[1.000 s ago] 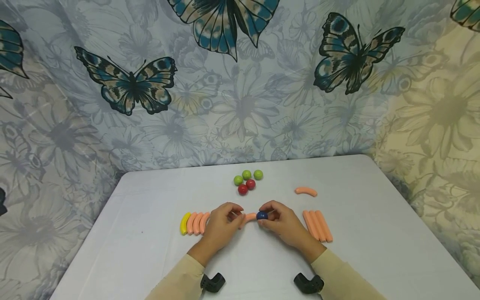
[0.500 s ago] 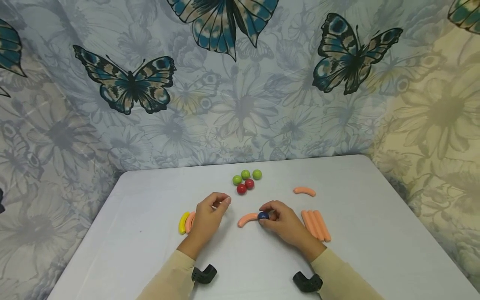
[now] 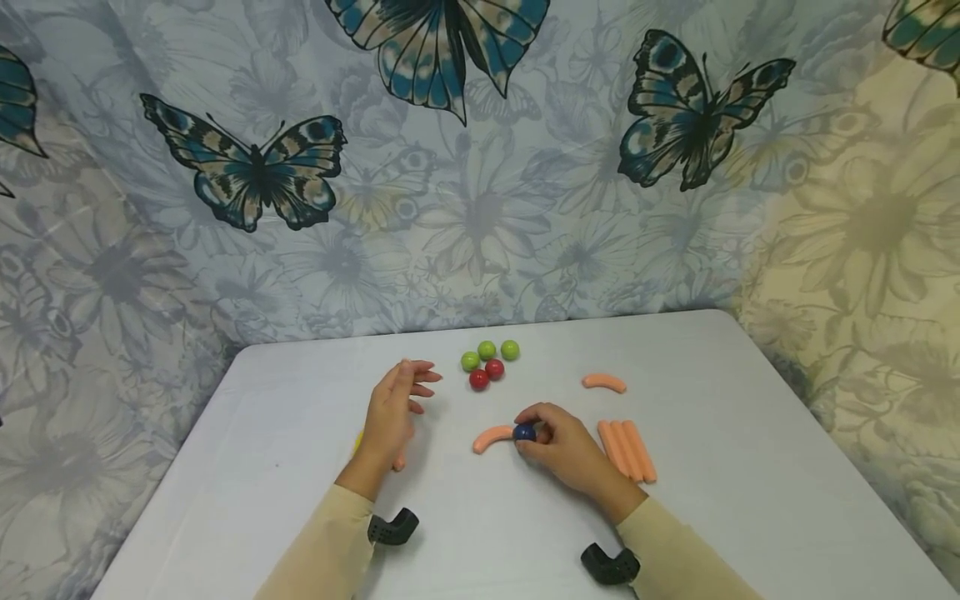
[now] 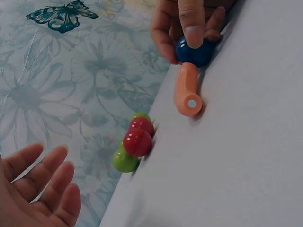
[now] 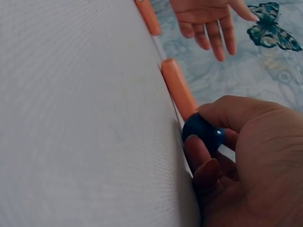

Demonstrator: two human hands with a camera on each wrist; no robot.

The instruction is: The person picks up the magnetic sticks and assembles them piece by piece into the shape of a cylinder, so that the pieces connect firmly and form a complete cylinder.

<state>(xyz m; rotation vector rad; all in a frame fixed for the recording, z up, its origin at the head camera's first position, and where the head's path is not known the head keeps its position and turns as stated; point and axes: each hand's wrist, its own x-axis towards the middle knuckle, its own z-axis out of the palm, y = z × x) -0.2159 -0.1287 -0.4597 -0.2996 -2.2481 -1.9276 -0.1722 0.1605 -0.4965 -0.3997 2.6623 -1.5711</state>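
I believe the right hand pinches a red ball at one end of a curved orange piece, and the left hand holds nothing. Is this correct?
Not quite: the ball in the right hand is blue, not red, as the right wrist view shows. The rest is correct.

Sleeves (image 3: 324,540) are lt. beige — w/ blk angled wrist units (image 3: 393,527).

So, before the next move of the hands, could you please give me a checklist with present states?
1. Right hand pinching the blue ball: ok.
2. Blue ball touching the curved orange rod: ok.
3. Blue ball and curved orange rod firmly joined: cannot tell.
4. Left hand holding nothing: ok.
5. Yellow piece in full view: not ok, left hand mostly covers it.
6. Three straight orange rods side by side: ok.
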